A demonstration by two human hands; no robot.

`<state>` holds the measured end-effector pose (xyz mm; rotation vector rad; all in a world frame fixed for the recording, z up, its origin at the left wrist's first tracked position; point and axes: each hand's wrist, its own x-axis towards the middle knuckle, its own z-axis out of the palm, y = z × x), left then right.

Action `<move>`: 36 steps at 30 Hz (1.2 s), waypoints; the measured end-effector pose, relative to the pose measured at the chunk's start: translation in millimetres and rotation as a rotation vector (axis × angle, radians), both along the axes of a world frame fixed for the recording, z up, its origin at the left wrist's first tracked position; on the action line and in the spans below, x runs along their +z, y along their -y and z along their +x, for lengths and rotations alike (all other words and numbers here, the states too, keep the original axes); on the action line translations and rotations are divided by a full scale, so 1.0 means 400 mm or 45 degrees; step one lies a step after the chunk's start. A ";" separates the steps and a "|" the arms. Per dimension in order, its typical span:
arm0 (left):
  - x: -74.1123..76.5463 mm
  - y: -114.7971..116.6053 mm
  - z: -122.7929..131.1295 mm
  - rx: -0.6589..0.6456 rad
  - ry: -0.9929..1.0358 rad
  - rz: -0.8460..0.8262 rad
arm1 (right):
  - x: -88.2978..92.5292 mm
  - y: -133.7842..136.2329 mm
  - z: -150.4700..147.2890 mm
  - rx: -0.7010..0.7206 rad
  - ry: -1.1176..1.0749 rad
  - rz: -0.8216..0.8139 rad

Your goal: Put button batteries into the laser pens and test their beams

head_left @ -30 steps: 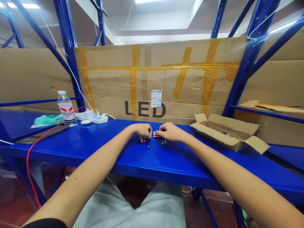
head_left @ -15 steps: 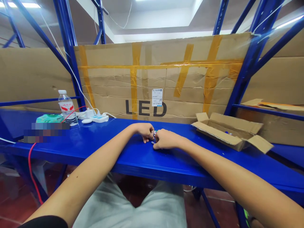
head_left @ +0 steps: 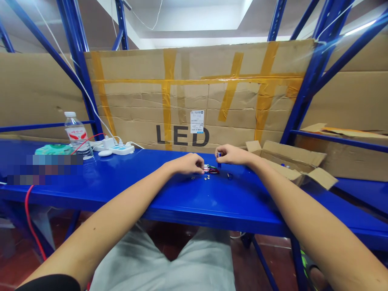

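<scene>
My right hand (head_left: 232, 155) pinches a short blue stick-like piece (head_left: 219, 160), held upright close to the tabletop. On the left, my left hand (head_left: 191, 163) rests low with its fingers curled in, and what they grip is hidden. Right at its fingertips lies a bundle of slim pen-like rods (head_left: 211, 169) in red, green and silver; their left ends are covered by the fingers. Small shiny round pieces (head_left: 207, 178) lie just in front of the rods, and one more (head_left: 193, 178) sits below my left hand. A small dark looped piece (head_left: 229, 176) lies to the right.
An open cardboard box (head_left: 292, 161) stands at the right of the blue table (head_left: 182, 202). To the left are a water bottle (head_left: 78, 137), a power strip (head_left: 121, 149) with cables and a green pack (head_left: 54, 149). A large cardboard sheet (head_left: 136, 101) closes off the back.
My hands have come apart. The right one has moved right and back and now shows the blue piece, and the rods and small round pieces have come into sight between them.
</scene>
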<state>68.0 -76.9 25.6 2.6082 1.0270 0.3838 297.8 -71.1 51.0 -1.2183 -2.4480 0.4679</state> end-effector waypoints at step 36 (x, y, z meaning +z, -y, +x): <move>-0.020 0.034 0.034 -0.196 -0.102 -0.002 | -0.010 0.032 -0.025 0.070 0.294 -0.369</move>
